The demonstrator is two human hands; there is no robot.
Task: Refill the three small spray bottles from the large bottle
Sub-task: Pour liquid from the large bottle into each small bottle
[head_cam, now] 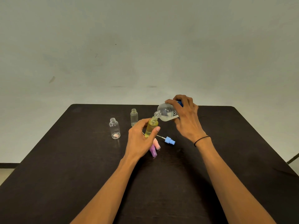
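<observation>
Large bottle [167, 113] tipped by gripping right hand [186, 117] over small bottle [151, 128] held in left hand [140, 136]: first filling, next needing level-watching, then righting.

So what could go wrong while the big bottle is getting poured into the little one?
The small bottle looks nearly full of yellowish liquid, so it could overflow onto the table. The large bottle has its mouth tipped right at that narrow neck, so a wobble of the right hand might spill.
</observation>
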